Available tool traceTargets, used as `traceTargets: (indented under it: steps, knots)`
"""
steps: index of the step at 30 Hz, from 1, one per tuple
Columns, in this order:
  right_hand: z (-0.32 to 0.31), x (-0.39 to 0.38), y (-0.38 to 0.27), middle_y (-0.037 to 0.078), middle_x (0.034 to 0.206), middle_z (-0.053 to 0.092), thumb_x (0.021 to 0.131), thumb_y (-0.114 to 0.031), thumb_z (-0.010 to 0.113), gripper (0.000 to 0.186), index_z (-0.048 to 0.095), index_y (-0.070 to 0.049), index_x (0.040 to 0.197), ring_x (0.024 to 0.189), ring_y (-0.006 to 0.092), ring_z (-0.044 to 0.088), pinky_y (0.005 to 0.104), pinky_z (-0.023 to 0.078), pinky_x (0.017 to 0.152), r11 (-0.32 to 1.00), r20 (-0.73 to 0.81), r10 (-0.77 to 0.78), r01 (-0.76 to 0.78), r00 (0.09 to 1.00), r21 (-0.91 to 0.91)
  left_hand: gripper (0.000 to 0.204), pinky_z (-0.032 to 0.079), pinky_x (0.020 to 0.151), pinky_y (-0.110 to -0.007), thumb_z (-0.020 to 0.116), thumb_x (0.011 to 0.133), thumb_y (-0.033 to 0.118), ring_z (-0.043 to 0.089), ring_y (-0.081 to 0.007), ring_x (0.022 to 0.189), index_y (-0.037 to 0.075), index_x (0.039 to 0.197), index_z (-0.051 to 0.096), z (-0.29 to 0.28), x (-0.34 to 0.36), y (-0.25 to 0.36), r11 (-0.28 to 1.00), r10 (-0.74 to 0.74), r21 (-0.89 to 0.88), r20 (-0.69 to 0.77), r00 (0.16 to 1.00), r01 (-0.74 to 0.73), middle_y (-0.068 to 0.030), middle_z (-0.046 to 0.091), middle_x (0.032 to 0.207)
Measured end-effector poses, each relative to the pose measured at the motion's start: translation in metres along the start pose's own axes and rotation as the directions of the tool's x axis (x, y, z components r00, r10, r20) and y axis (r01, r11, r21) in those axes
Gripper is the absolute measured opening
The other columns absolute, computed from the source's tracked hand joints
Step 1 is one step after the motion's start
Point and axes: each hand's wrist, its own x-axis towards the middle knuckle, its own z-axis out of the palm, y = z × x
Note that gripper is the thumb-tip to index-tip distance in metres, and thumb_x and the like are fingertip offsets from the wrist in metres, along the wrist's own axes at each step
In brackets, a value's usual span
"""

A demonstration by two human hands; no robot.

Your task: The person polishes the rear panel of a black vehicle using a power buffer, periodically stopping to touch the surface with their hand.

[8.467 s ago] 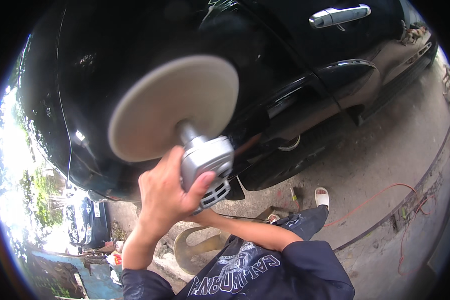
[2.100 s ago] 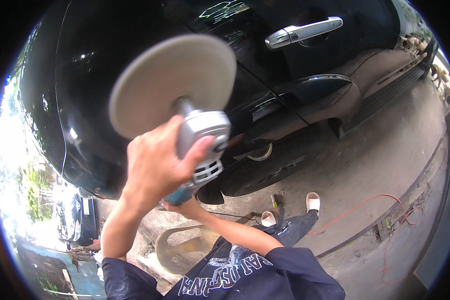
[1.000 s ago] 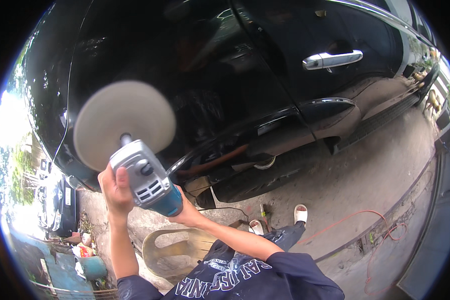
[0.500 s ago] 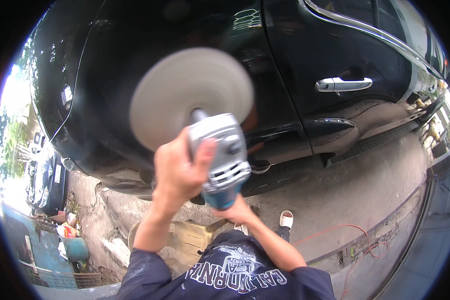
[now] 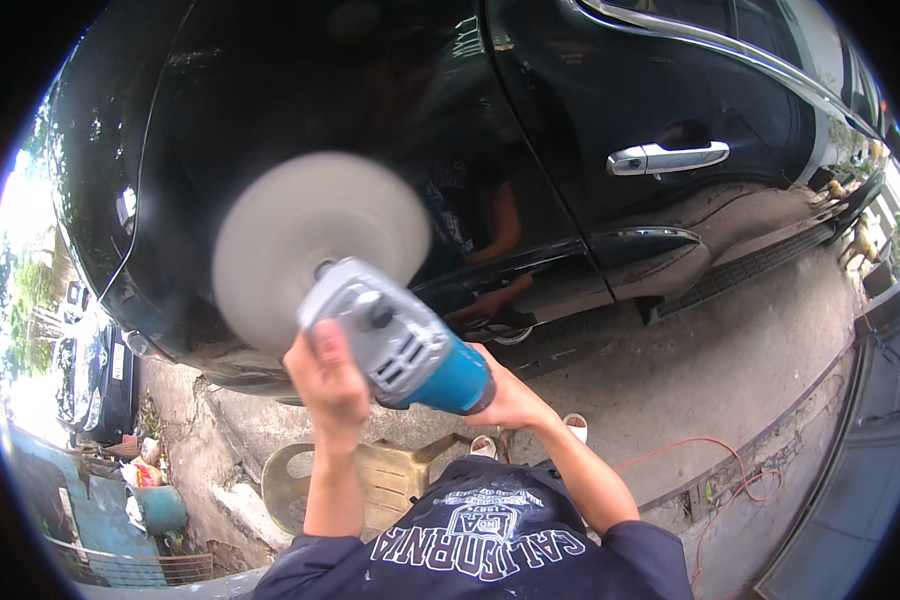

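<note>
A rotary polisher [image 5: 435, 375] with a grey metal head and blue body is in both my hands. Its round whitish pad [image 5: 300, 215], blurred by spin, is at the glossy black side panel of a car [image 5: 530, 110]; whether all of the pad touches the paint I cannot tell. My left hand [image 5: 330, 385] is closed at the side of the polisher's head, thumb up on the metal. Behind it, my right hand [image 5: 510, 390] wraps the rear end of the blue body, its fingers partly hidden.
A chrome door handle [image 5: 667, 158] is to the right on the car. Below me stands a tan plastic chair [image 5: 385, 480]. An orange cord [image 5: 735, 460] lies on the ground at right. Another dark car [image 5: 100, 375] and a blue-green bucket [image 5: 160, 508] are at left.
The polisher has moved left and down along the panel, and its body has swung so the rear end points more to the right. Both hands have kept hold of it.
</note>
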Motion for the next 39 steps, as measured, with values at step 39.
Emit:
traceTargets:
  steps: [39]
  knots:
    - [-0.057, 0.014, -0.146, 0.025, 0.107, 0.070, 0.055, -0.026, 0.096, 0.110, 0.033, -0.004, 0.142, 0.102, 0.0377, 0.070, 0.0431, 0.055, 0.090, 0.755, 0.152, 0.017, 0.087, 0.988, -0.650, 0.054, 0.043, 0.087, -0.029, 0.031, 0.111, 0.042, 0.053, -0.0138, 0.093, -0.002, 0.105, 0.062, 0.009, -0.009, -0.042, 0.728, -0.463, -0.674, -0.348, 0.815, 0.126, -0.0056, 0.062, 0.098]
